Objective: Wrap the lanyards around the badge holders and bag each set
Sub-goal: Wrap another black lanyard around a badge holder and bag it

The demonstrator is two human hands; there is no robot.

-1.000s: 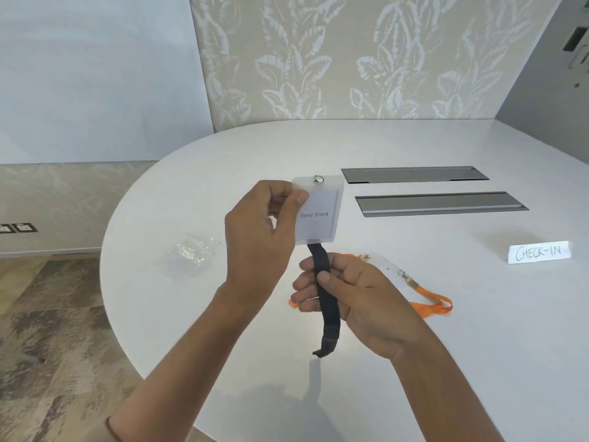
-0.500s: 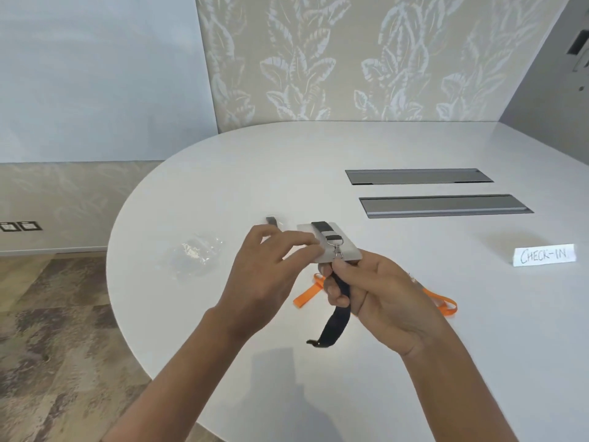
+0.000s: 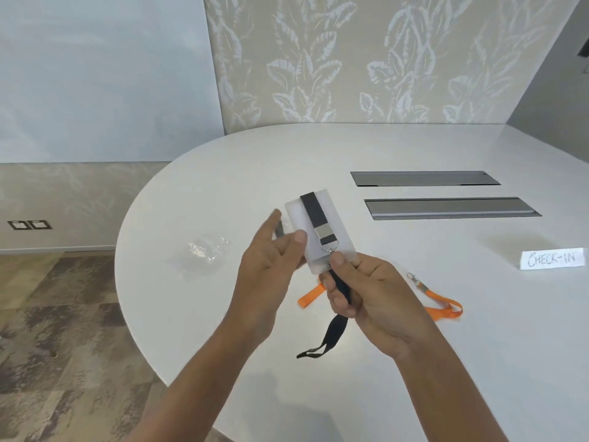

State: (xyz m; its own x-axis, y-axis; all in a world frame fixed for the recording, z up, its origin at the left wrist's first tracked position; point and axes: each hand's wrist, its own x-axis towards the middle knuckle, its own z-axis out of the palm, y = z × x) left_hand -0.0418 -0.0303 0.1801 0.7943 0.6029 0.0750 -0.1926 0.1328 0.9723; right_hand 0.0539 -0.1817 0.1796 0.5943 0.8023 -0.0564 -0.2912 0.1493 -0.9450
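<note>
1. Badge holder [image 3: 331, 237]: clear plastic sleeve, held above the table at centre frame, tilted, its lower end between the two hands.
2. Black lanyard [image 3: 314, 215]: one band runs lengthwise over the holder's face, ending in a metal clip [image 3: 325, 232] and a ring near the lower end; the rest passes down through the right hand and hangs free, its looped tail [image 3: 318, 346] below the hands at lower centre.
3. Left hand [image 3: 271, 266]: left of the holder, thumb tip pressed on the sleeve's left edge, fingers extended behind it. Blurred; whether the fingers curl round the back cannot be told.
4. Right hand [image 3: 366, 295]: just below the holder, thumb on its lower end beside the ring, fingers curled round the black strap.
5. Orange lanyard [image 3: 439, 306]: lies on the table behind and right of the right hand, one end showing at its left, metal hook at right centre.
6. Clear bag [image 3: 207, 250]: crumpled, on the table at left centre, apart from the left hand.
7. Table [image 3: 414, 362]: white, rounded; two grey recessed panels [image 3: 446, 207] at upper right; a card marked "CHECK-IN" [image 3: 553, 258] at the right edge.
</note>
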